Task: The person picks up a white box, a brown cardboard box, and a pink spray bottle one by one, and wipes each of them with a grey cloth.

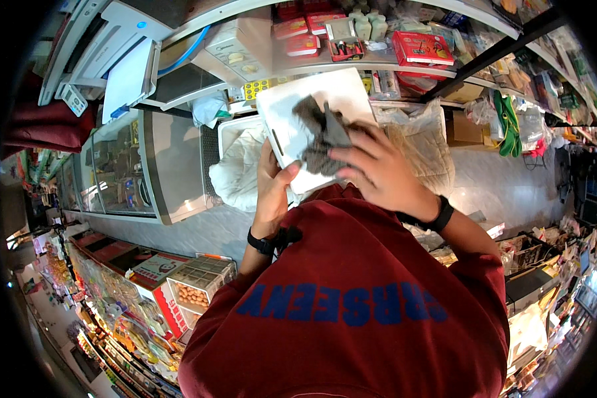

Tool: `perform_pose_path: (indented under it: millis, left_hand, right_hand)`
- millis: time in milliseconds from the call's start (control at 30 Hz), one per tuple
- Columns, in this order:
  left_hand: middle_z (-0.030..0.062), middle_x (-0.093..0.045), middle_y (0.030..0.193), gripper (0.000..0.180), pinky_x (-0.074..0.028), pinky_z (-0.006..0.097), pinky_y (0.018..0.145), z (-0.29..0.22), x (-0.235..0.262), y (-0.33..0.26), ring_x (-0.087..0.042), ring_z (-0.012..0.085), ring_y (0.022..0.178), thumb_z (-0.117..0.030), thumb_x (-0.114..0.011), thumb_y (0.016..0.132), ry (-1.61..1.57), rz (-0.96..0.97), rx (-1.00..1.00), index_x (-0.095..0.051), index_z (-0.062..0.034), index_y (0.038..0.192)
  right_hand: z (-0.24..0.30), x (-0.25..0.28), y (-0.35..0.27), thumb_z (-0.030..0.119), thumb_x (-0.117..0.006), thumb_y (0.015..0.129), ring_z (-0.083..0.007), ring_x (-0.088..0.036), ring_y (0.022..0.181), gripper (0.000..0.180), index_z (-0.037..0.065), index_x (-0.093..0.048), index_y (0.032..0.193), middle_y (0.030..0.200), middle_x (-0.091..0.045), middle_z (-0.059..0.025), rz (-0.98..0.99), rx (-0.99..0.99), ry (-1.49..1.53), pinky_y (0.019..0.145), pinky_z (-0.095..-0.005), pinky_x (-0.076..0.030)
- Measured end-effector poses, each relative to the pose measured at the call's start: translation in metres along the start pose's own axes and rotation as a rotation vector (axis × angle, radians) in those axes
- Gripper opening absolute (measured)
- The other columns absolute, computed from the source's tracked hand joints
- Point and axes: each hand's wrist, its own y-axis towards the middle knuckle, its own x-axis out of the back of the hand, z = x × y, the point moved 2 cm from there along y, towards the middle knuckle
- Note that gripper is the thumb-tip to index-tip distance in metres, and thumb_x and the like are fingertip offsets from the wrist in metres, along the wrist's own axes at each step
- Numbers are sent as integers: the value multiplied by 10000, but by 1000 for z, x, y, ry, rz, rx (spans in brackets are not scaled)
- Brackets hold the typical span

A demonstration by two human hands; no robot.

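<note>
left hand (272,189) grips the white cutting board (312,126); right hand (378,169) presses a grey cloth (325,136) on it.

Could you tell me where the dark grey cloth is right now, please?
In the head view, upper centre, the dark grey cloth lies on the white board, under the right hand; the left hand grips the board's lower edge.
</note>
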Motion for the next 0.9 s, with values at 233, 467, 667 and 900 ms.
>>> perform_pose_path:
  millis: [233,467,667,900]
  left_hand:
    - [126,-522,1328,881,-434,352,1037,-10,7,9,-518,218,1224,-186,-821,766,171,-25,-55,-331,2,1474]
    - [127,-507,1341,927,-420,360,1060,-10,20,13,-490,221,1270,-187,-840,754,279,-30,-86,-309,7,1489]
    - [126,-490,1383,948,-380,373,1107,-8,-4,10,-488,227,1281,-115,-822,750,179,92,-11,-278,-4,1518]
    - [130,-465,1428,901,-391,369,1099,4,9,0,-460,231,1331,-298,-759,836,53,65,-38,-263,-12,1530]
  right_hand:
    - [2,9,-43,136,-734,783,-331,-610,1058,420,143,-646,1193,1144,-574,-114,141,40,-155,789,-417,-569]
    - [2,39,-18,77,-673,726,-340,-647,1027,551,124,-589,1268,1096,-614,-162,-194,-302,197,857,-403,-545]
    - [-2,3,33,64,-660,693,-366,-579,1119,547,96,-621,1238,1235,-519,-175,-336,-269,213,939,-392,-496]
    - [21,-7,27,136,-767,755,-387,-525,1141,485,77,-640,1219,1342,-493,-165,-162,-90,61,953,-440,-482]
